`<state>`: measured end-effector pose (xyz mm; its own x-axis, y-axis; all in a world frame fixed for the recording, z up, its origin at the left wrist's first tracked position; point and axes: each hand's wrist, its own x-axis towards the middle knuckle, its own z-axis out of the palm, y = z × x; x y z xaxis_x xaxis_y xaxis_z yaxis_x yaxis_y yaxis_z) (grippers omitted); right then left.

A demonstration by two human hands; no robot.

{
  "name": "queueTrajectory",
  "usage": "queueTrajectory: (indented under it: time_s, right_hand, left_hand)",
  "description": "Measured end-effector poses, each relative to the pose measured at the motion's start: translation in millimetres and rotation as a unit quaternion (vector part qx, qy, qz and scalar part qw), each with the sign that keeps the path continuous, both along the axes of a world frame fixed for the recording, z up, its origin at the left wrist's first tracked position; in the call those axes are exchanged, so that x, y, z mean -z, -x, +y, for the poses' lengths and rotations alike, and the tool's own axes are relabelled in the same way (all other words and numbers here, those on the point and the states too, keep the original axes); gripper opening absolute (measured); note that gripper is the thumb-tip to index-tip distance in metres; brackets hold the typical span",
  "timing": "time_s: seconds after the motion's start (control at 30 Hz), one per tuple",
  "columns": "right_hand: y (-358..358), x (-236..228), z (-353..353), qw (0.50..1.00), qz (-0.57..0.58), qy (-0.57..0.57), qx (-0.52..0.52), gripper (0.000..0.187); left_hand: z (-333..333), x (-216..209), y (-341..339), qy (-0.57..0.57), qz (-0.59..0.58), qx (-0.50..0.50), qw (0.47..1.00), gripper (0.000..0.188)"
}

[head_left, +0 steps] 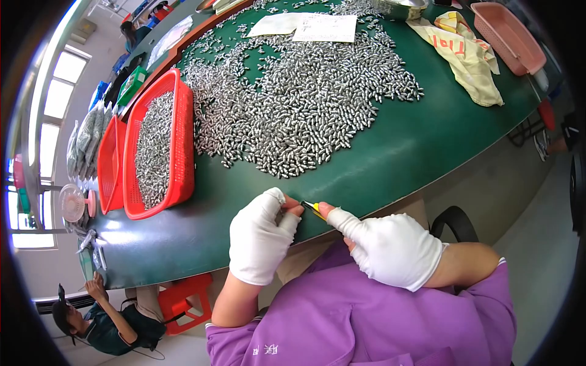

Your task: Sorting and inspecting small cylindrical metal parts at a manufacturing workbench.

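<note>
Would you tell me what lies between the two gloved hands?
In the head view, a slim yellow, white and black item, too small to identify, spans the gap between the left hand and right hand.

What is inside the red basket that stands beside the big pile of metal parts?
The red basket holds many small silvery parts, loosely heaped. Only their upper layer can be seen; the basket's bottom and whatever lies beneath that layer are covered.

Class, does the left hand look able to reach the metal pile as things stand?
Probably yes: only green tabletop lies between the left hand and the metal pile, though the hand's fingertips look occupied near the yellow tool.
</note>
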<state>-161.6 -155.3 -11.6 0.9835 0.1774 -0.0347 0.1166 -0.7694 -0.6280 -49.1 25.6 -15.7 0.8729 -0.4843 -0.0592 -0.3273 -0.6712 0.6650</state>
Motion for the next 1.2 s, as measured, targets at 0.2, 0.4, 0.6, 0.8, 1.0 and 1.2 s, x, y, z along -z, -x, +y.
queueTrajectory:
  time_s: [0.2,0.4,0.6,0.8,1.0,1.2]
  right_hand:
    - [-9.8,-11.8,-5.8,0.999,0.025,0.023,-0.023,0.061]
    - [-9.9,-12.4,-3.7,0.998,0.034,0.04,-0.023,0.059]
    - [-7.8,-21.1,-39.7,0.979,-0.153,-0.023,0.131,0.063]
    - [-56.5,4.7,-159.6,0.874,-0.175,0.273,0.362,0.047]
    - [-84.7,21.7,-188.6,0.847,-0.19,0.359,0.344,0.032]
    - [-137.7,-14.5,-121.8,0.918,-0.308,0.182,0.172,0.021]
  left_hand:
    - [-0.5,0.1,-6.5,0.005,-0.012,0.037,0.999,0.008]
    - [-1.7,-7.7,-4.2,0.0,0.008,0.024,1.0,0.009]
    - [4.2,-6.5,-20.0,0.078,0.089,0.013,0.993,0.009]
    - [-20.6,-42.5,-63.2,0.303,0.33,0.021,0.894,0.01]
    - [-25.3,-15.7,-108.4,0.469,0.51,0.087,0.716,0.022]
    - [-13.8,0.3,-114.9,0.541,0.517,0.101,0.656,0.023]
